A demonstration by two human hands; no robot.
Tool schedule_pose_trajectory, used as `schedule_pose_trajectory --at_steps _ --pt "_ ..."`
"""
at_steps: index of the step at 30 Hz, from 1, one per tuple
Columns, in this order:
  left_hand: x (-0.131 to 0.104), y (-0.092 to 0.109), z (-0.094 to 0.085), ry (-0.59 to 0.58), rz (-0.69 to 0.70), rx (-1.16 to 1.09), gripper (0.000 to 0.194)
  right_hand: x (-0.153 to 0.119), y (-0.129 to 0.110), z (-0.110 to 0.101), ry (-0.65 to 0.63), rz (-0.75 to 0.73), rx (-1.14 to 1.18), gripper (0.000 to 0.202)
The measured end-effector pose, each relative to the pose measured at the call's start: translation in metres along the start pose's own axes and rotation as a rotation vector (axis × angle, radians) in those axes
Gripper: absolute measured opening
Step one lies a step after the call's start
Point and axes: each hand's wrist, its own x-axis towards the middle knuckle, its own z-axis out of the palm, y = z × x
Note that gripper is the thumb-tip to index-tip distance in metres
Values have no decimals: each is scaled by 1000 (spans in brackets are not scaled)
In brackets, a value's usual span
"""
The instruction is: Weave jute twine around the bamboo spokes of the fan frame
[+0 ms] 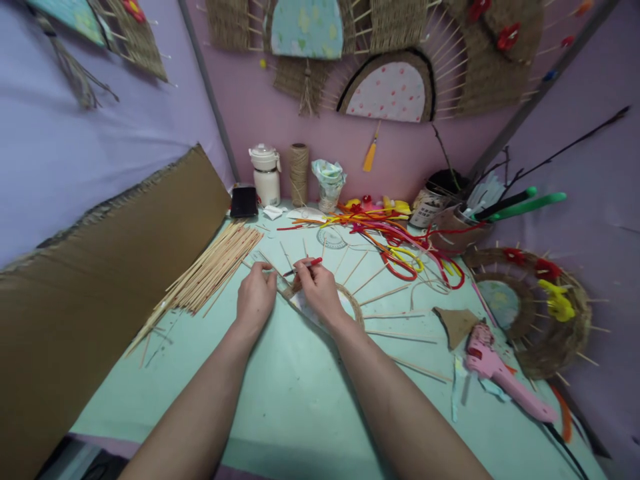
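My right hand (pixel 317 290) is closed around a red pen (pixel 314 262), its tip pointing left toward my other hand. Under that hand lies a half-round woven piece (pixel 356 303) with a pale centre, mostly covered by my fingers and forearm. Thin wooden sticks (pixel 395 315) fan out from its curved rim. My left hand (pixel 256 293) has its fingers curled at the left end of the piece, on what looks like a clear ruler (pixel 283 285) running along the straight edge. The left fingertips are partly hidden.
A bundle of sticks (pixel 213 270) lies at left beside a cardboard panel (pixel 125 247). Scissors (pixel 400 265) and coloured pipe cleaners (pixel 380 230) lie behind. At right are a pink glue gun (pixel 505 377), a cardboard scrap (pixel 455 325) and a finished woven piece (pixel 537 313). Twine (pixel 299 175) stands at the back.
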Motion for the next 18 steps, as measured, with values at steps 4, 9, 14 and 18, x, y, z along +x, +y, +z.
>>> schedule_pose_trajectory --at_steps 4,9,14,18 --pt "0 1 -1 -15 3 -3 23 0 -1 0 2 5 -4 39" --pt "-1 2 -2 -13 -6 -3 23 0 0 1 12 3 -7 39" --pt "-1 2 -2 -3 1 -13 22 0 1 1 22 28 -11 38" --pt "0 1 -1 -4 -3 -4 22 0 0 1 23 35 -27 38"
